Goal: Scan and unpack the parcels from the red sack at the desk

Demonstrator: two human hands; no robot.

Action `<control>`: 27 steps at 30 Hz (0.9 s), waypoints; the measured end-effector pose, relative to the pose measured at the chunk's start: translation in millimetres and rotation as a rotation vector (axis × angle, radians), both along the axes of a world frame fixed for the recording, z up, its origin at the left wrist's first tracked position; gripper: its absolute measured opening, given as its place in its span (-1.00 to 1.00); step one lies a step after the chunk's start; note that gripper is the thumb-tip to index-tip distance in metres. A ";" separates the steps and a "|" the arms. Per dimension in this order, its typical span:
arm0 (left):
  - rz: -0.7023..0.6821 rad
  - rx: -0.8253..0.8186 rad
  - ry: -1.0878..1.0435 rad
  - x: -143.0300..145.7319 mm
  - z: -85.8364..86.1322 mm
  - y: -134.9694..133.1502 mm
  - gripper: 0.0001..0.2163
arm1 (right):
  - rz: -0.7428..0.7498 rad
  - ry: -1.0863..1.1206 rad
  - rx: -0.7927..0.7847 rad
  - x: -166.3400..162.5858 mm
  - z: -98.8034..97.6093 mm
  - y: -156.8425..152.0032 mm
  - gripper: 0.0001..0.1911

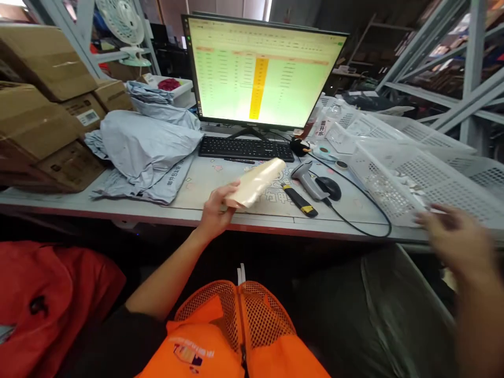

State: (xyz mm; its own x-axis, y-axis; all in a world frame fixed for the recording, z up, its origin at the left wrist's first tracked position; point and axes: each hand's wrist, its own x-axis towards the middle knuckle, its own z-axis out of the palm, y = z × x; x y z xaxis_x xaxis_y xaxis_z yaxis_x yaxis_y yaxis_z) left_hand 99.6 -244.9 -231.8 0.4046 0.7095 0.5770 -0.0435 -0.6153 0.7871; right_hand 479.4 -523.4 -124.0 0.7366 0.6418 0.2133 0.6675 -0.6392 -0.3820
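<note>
A shiny cream-coloured packet (255, 184) is tilted over the front of the desk mat, its far end pointing up and right. My left hand (218, 210) is closed around its near left end. Off to the right, my right hand (459, 239) is blurred by motion beside the front corner of a white perforated basket (384, 194). Its fingers look bent, but I cannot make out whether anything is in them. A black and yellow utility knife (299, 200) lies on the mat right of the packet, next to a grey barcode scanner (309, 181).
A monitor (263, 73) stands behind a black keyboard (244, 148). Grey mailing bags (149, 147) and cardboard boxes (39, 115) are piled at left. A black mouse (329, 188) sits by the scanner, whose cable (366, 231) loops at the desk edge. Below right is a dark lined bin (354, 304).
</note>
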 end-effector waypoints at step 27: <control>0.083 0.028 0.587 -21.9 -19.6 27.4 0.15 | 0.928 0.414 -0.512 -168.7 40.7 222.8 -0.72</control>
State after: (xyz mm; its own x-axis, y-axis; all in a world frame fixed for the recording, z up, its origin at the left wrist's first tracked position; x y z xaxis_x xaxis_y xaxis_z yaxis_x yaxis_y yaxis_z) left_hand 77.7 -217.5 -251.4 0.6052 0.7403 0.2927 0.4432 -0.6187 0.6486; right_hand 310.7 -300.6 -83.3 -0.1156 0.9179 -0.3797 0.8473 -0.1084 -0.5199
